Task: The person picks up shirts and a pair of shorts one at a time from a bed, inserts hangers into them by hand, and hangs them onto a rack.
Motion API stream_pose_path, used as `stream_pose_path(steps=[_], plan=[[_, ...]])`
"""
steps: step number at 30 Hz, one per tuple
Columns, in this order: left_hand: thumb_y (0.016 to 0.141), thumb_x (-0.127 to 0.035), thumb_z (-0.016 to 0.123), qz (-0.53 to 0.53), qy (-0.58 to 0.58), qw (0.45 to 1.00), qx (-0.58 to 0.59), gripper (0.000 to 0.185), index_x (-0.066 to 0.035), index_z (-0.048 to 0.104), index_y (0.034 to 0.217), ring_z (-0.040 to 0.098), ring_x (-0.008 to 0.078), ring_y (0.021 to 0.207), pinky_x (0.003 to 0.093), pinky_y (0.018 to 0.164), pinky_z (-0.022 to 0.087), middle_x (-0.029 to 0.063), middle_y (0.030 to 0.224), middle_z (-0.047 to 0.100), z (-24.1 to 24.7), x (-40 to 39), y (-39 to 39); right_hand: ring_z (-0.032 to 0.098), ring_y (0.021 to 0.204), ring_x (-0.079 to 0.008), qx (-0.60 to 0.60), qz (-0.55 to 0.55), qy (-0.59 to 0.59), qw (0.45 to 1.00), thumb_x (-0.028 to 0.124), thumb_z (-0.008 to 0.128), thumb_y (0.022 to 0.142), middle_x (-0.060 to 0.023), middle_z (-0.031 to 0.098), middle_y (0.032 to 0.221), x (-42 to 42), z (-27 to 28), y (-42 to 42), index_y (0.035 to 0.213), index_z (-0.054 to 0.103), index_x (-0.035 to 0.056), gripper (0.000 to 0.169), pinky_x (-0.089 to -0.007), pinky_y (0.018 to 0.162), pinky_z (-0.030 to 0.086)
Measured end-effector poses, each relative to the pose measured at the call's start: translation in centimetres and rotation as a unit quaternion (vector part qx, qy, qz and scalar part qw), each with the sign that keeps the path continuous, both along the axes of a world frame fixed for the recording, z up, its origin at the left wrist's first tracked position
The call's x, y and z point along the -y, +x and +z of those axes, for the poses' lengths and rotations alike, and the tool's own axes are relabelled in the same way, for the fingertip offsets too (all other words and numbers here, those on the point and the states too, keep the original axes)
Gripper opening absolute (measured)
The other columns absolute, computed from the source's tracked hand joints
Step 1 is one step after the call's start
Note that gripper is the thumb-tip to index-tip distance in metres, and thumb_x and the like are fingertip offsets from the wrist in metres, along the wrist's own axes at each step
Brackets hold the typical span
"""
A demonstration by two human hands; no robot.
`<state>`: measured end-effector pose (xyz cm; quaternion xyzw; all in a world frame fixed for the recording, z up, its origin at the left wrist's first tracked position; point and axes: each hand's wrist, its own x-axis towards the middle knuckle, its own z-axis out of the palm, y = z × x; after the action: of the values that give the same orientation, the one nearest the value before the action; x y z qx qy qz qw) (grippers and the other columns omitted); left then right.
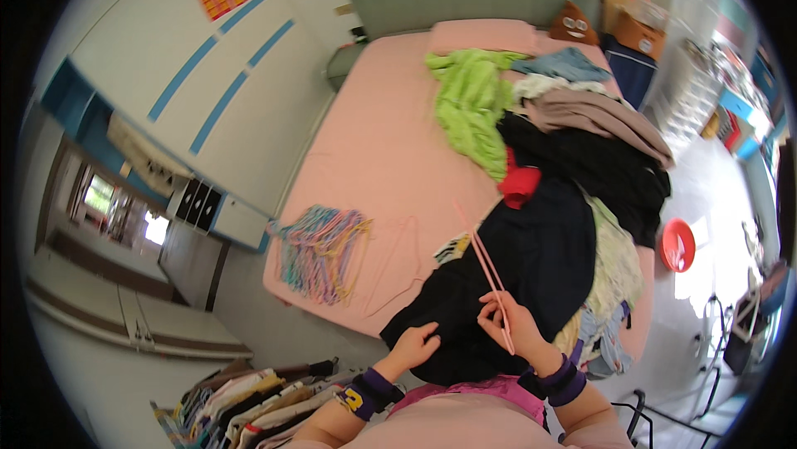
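Note:
My right hand [507, 324] holds a pink clothes hanger [487, 262], seen nearly edge-on above a black garment [454, 312]. At the garment's near left part is my left hand [416, 344], its thumb and fingers against the black cloth; whether they pinch it is unclear. The dark cloth lies over the front edge of a bed with a pink sheet [361, 131]. Another pink hanger [414, 256] lies on the sheet, left of the garment. Further left is a pile of pastel hangers [324, 253]. A red cloth item [520, 187] lies at the dark cloth's far end.
A heap of clothes, with a green garment [470, 100] and a black one [610, 168], covers the bed's right side. Hung clothes [261, 405] stand at the lower left. On the floor at right are a red basin [677, 244] and a black metal frame [710, 380].

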<state>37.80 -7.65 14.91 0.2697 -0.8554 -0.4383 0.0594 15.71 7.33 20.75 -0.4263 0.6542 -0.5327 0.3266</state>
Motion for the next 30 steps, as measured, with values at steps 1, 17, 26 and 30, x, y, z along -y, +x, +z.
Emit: stream_pose_path(steps=[1,17,26,30], plan=[[0.089,-0.018,0.061,-0.033,-0.047,0.998,-0.019,0.029,0.001,0.064,0.111,0.064,0.0323,0.064,0.0364,0.061,0.05,0.0202,0.077,0.065,1.4,0.0,1.6,0.052,0.06,-0.0052,0.012,0.058,-0.002,0.998,-0.001,0.069,0.08,-0.0025,0.064,0.088,1.4,0.8,1.3,0.119,0.052,0.0056,0.043,-0.0195,0.058,0.045],[0.073,-0.003,0.072,0.368,-0.195,0.898,-0.138,0.017,-0.003,0.074,0.09,0.068,0.0255,0.064,0.0296,0.059,0.052,0.0137,0.076,0.07,17.8,-7.0,27.7,0.059,0.061,-0.0273,-0.079,0.485,-0.012,0.871,0.027,0.07,0.083,-0.009,0.057,0.07,9.8,4.8,24.1,0.099,0.057,0.0084,0.028,-0.0349,0.059,0.047],[0.069,-0.001,0.064,0.534,-0.214,0.813,-0.093,0.027,-0.008,0.071,0.094,0.067,0.0215,0.071,0.0297,0.068,0.053,0.0099,0.08,0.068,18.1,-10.2,33.8,0.041,0.061,-0.0069,0.081,0.441,-0.008,0.894,0.011,0.068,0.082,0.0014,0.044,0.064,8.5,6.8,29.8,0.082,0.056,0.0041,0.014,-0.0255,0.055,0.037],[0.067,0.0,0.063,0.587,-0.197,0.781,-0.075,0.026,-0.006,0.067,0.092,0.061,0.0202,0.07,0.0292,0.068,0.051,0.0077,0.081,0.062,15.9,-11.1,35.4,0.039,0.063,-0.0063,0.104,0.444,-0.035,0.889,0.009,0.066,0.084,0.0036,0.042,0.066,8.5,9.9,30.0,0.078,0.051,0.0054,0.016,-0.0252,0.056,0.036]])
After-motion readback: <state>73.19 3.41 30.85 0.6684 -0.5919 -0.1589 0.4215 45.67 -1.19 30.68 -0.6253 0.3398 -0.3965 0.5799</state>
